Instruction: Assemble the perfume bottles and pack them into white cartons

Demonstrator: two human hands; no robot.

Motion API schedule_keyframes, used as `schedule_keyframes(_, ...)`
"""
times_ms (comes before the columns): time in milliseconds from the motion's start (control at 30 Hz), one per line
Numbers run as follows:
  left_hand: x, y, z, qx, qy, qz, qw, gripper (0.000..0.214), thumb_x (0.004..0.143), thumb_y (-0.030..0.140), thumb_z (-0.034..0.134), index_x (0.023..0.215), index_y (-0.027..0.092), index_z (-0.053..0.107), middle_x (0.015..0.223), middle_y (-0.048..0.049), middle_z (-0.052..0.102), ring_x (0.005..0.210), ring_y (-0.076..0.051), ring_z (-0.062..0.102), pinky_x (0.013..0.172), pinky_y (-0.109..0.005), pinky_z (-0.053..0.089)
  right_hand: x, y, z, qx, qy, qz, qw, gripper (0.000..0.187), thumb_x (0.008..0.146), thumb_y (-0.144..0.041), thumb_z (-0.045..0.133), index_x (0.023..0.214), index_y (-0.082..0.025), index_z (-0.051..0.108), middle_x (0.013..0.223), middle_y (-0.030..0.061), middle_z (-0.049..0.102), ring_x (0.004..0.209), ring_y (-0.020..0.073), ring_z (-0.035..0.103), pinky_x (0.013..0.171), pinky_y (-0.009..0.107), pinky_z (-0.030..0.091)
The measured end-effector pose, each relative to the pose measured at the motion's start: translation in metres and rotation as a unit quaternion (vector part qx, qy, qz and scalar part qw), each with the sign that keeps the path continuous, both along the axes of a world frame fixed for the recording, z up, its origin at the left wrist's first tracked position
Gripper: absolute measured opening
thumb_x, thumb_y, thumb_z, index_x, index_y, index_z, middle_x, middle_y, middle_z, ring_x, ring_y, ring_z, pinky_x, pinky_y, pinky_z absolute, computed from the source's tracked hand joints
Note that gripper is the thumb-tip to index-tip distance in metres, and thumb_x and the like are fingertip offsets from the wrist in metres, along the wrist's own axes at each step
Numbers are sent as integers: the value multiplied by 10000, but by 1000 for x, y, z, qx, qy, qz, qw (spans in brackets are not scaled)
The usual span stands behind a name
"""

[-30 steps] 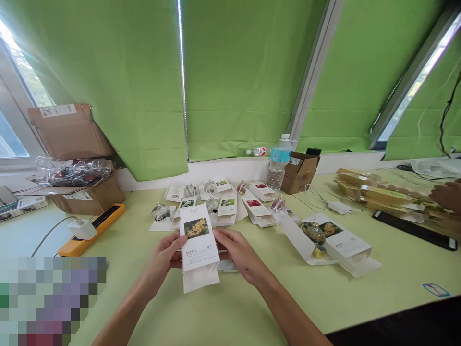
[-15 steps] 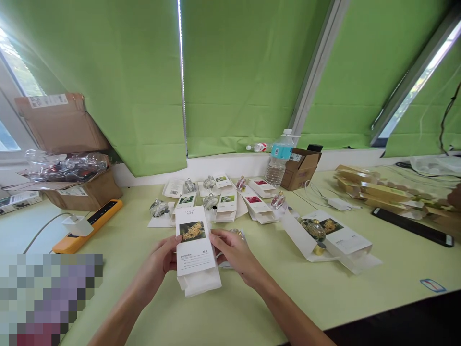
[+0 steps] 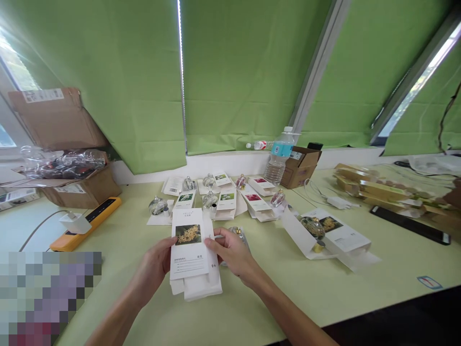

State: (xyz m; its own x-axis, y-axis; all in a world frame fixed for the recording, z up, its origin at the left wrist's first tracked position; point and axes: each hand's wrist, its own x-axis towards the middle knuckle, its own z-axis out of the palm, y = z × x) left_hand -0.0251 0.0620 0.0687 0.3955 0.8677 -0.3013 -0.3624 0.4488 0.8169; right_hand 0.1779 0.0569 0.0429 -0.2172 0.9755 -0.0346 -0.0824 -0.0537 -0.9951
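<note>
A white paper carton [image 3: 188, 245] printed with yellow blossoms sits over the pale green table [image 3: 317, 288], its white inner sleeve [image 3: 202, 288] jutting out below. The left hand [image 3: 154, 269] and right hand [image 3: 230, 252] grasp its long edges, fingers closed on the paper; a small glass bottle [image 3: 237, 232] lies just beside the right hand.

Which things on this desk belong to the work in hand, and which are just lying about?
In use:
the left hand and right hand
the white flower-print paper carton they hold
the small glass bottles
the other printed cartons

Lying about:
the plastic water bottle
the small cardboard box
the orange power strip
</note>
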Motion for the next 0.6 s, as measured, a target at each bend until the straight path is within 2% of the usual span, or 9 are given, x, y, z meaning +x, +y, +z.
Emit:
schedule_keyframes(233,1,0,2,-5,29,6,1000,368,853,306,550,1163,128,634,1080,-85,723,1004,-265,668,829,-322,509,-1,-2,1,-5,-1,2,1000,354,807,-471,638,1000,-190,546,863,57,708,750,185,665,562,251,483)
schedule_keyframes(400,-1,-2,6,36,52,2,998,363,832,352,592,1117,137,659,1073,-96,722,991,-267,665,737,-296,513,-1,-3,3,-2,-8,1,1000,374,820,-512,602,1021,-197,572,829,50,703,688,171,648,545,255,484)
schedule_keyframes(600,-1,-7,18,82,93,-39,991,529,828,385,619,1315,210,507,1187,-96,672,1037,-269,645,738,-297,504,-2,-4,9,5,-7,-9,1000,447,833,-543,559,1119,-202,600,817,43,701,650,165,637,540,262,489)
